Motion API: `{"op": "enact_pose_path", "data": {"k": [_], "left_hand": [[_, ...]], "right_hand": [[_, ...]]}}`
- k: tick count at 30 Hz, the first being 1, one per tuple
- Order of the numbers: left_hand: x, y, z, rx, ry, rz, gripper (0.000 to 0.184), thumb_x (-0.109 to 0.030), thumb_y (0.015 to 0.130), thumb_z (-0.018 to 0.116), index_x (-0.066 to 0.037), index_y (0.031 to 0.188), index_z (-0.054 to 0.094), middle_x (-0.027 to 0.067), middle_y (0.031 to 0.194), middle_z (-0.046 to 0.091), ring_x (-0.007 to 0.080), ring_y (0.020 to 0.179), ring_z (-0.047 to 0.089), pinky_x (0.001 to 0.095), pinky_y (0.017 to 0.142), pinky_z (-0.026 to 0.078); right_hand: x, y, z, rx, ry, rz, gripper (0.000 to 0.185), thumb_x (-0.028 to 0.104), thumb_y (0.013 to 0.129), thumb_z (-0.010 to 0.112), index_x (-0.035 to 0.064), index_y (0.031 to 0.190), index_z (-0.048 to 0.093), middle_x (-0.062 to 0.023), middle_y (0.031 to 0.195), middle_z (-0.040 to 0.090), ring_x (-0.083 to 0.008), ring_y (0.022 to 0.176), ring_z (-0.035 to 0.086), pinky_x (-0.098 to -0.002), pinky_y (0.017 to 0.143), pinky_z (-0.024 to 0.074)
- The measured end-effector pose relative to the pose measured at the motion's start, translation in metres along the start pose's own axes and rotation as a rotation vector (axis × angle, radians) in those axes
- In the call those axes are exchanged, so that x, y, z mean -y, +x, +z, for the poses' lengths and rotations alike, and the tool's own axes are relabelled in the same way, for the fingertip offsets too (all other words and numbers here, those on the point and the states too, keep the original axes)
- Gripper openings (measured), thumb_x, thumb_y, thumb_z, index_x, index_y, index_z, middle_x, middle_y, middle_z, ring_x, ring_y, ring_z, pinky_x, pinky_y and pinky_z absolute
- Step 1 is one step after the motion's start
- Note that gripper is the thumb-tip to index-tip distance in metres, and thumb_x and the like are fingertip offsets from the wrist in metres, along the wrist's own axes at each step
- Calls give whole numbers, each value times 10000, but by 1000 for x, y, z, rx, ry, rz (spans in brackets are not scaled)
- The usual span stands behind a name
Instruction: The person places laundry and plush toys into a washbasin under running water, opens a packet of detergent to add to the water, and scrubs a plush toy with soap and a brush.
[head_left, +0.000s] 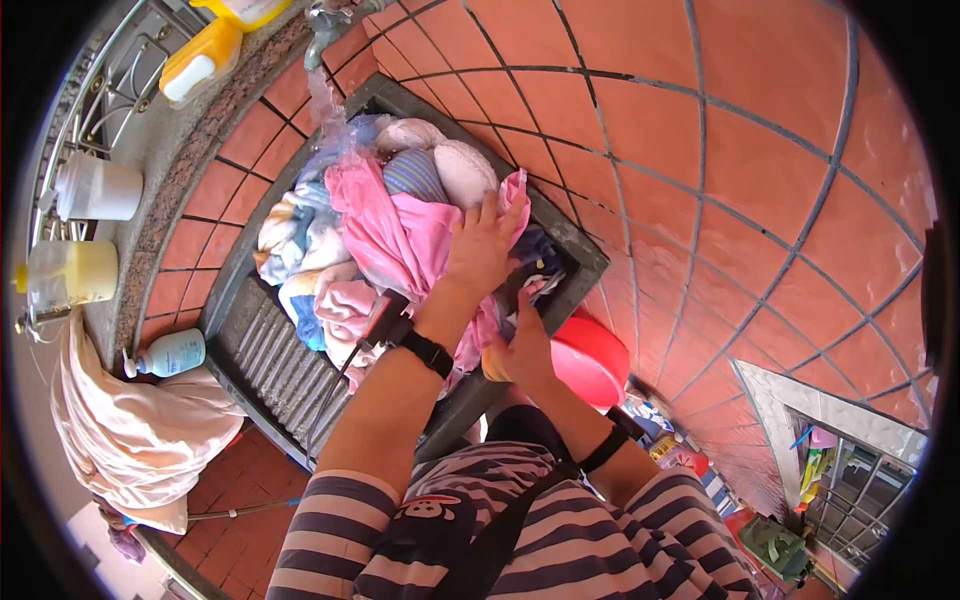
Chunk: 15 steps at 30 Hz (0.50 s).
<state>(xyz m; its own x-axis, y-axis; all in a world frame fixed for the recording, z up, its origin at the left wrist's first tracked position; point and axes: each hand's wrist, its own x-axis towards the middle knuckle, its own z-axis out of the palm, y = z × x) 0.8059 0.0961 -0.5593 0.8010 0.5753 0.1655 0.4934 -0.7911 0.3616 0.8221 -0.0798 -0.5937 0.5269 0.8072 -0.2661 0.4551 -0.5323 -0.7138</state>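
A pile of wet laundry fills the upper part of a dark stone washing sink (262,355) with a ridged washboard slope. My left hand (480,245) rests on a bright pink cloth (375,215), its fingers bent over a bunched fold. Lower, by the sink's near edge, my right hand (525,350) curls around a small pale orange object (494,364), mostly hidden, beside the pink cloth's hanging end. Around them lie a striped bundle (415,175), a pale pink fluffy piece (465,175), a white and blue cloth (300,230) and dark fabric (540,258).
Water runs from a metal tap (325,40) onto the laundry. A red basin (590,360) sits below the sink's right side. A pump bottle (168,354), a white tub (100,188) and a yellowish jug (75,272) line the left ledge. Orange tiled wall (650,180) rises at right.
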Motion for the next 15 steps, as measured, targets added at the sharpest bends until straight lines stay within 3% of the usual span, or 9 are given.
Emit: {"op": "enact_pose_path", "data": {"k": [1,2,4,6,7,8,10,12,15], "left_hand": [[1,4,7,197,42,-20,792,-146,680,675,-131,1381,309,168,1142,552,346,983,576,454,801,466],[1,3,6,204,49,-4,792,-146,680,675,-131,1381,309,168,1142,552,346,983,576,454,801,466],[4,-19,0,389,-71,-173,645,-142,686,626,-170,1301,433,164,954,635,327,812,636,449,672,507],[23,-70,-17,234,-43,-52,294,-207,724,598,-99,998,606,149,676,623,323,588,630,426,519,505],[33,-103,-31,220,-37,-102,120,-190,707,588,-83,752,621,143,592,596,325,552,618,430,514,502],[50,-138,-43,239,-39,-110,104,-166,685,577,-74,716,617,145,598,600,326,542,613,433,512,496],[62,-189,-83,326,-12,-217,128,-138,659,566,-74,753,624,146,628,597,325,561,607,430,526,490],[60,-222,-102,323,-16,-255,144,-129,654,563,-75,772,625,145,634,593,323,567,605,429,531,487],[40,-227,-105,376,-190,-264,305,-120,648,598,-85,949,627,165,781,598,314,662,602,417,577,489]], "right_hand": [[-5,-10,27,43,8,-33,861,219,702,697,-100,1346,224,-325,1268,386,-411,1170,428,-412,947,408],[3,-12,31,31,20,-25,861,219,702,697,-100,1346,224,-325,1268,386,-411,1170,428,-412,947,408],[19,-19,33,143,50,91,814,205,699,677,-107,1323,258,-321,1229,423,-426,1143,450,-410,930,421],[-9,-13,40,10,-6,-43,757,218,688,704,-84,1271,328,-300,1112,512,-418,1050,523,-415,873,449],[-13,-7,33,137,58,50,728,221,687,705,-70,1248,343,-290,1058,537,-410,997,551,-415,848,461],[-13,-1,30,271,119,137,699,224,687,706,-55,1225,359,-280,1004,563,-403,945,578,-414,823,472],[-14,-4,51,260,137,78,636,241,668,731,-37,1143,413,-258,907,595,-399,883,599,-421,785,474],[-8,-9,70,510,146,17,577,246,658,742,-33,1068,445,-262,882,596,-416,869,596,-435,759,471],[-4,-10,81,583,96,-4,510,246,662,730,-39,993,466,-276,873,593,-423,869,592,-447,746,467]]}}
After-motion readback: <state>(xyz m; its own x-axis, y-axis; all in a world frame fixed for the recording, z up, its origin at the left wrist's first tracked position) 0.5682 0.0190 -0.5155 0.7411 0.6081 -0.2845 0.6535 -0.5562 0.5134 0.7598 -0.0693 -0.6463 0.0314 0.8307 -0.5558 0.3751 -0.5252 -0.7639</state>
